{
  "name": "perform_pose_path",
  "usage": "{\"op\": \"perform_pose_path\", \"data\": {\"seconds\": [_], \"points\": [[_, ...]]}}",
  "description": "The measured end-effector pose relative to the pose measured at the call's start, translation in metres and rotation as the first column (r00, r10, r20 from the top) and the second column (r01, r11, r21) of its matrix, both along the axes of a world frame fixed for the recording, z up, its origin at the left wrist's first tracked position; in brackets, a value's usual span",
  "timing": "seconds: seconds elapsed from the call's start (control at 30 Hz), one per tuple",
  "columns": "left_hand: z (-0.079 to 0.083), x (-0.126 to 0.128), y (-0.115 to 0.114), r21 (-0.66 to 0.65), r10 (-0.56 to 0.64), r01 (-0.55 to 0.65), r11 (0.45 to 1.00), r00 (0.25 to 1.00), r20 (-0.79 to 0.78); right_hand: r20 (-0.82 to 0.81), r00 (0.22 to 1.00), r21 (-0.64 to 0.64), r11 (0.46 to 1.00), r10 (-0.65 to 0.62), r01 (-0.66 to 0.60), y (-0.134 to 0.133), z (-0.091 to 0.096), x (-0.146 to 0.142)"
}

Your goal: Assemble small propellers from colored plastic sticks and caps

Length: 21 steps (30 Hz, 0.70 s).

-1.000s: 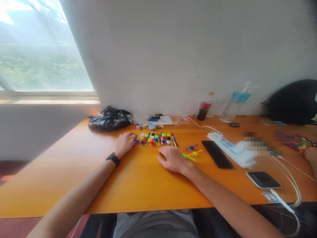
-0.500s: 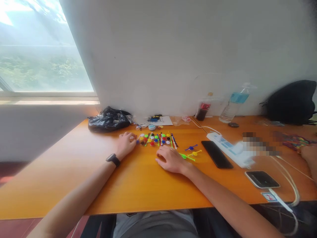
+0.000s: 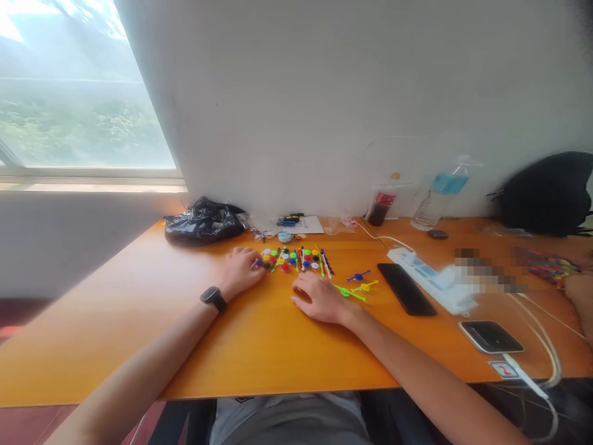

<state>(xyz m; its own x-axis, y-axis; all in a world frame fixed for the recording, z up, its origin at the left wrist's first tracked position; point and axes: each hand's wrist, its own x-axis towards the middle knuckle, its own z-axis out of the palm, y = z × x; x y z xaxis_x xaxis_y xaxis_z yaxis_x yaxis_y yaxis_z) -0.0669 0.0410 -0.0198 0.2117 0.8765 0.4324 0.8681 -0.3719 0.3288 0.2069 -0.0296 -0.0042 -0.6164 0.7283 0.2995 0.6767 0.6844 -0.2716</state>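
Observation:
My left hand (image 3: pixel 243 272), with a dark watch (image 3: pixel 213 298) at the wrist, reaches the left end of several colourful round plastic pieces (image 3: pixel 285 268). Its fingers close about a small blue piece (image 3: pixel 256 264) there. Thin coloured sticks (image 3: pixel 327 262) lie among the round pieces. On the table nearer to me rests my right hand (image 3: pixel 319 298), loosely curled, its thumb apart from its fingers and nothing visible in it. Just right of that hand lie a green piece with two thin arms (image 3: pixel 345 292), a yellow one (image 3: pixel 365 287) and a blue one (image 3: pixel 358 276).
A black plastic bag (image 3: pixel 204 222) sits at the back left. Rightward are a black phone (image 3: pixel 406 289), a white power strip (image 3: pixel 430 281), a device on a cable (image 3: pixel 492 337), a water bottle (image 3: pixel 433 201) and a dark drink bottle (image 3: pixel 380 208). Another person's arm (image 3: pixel 574 296) shows at the right.
My left hand has shifted slightly right, onto the blue piece at the end of the group. My right hand has stayed where it was.

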Motion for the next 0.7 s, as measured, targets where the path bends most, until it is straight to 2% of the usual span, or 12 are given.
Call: {"op": "perform_pose_path", "data": {"seconds": [0.47,0.7], "points": [[0.013,0.014,-0.014,0.033,-0.038,0.042,0.999,0.994,-0.105,0.03,1.0,-0.008,1.0,0.002,-0.001,-0.002,0.003,0.0],[0.015,0.019,-0.016,-0.004,-0.165,0.166,0.986,0.979,-0.124,0.021,0.999,0.036,0.999,0.031,-0.031,-0.002,0.005,-0.004]]}}
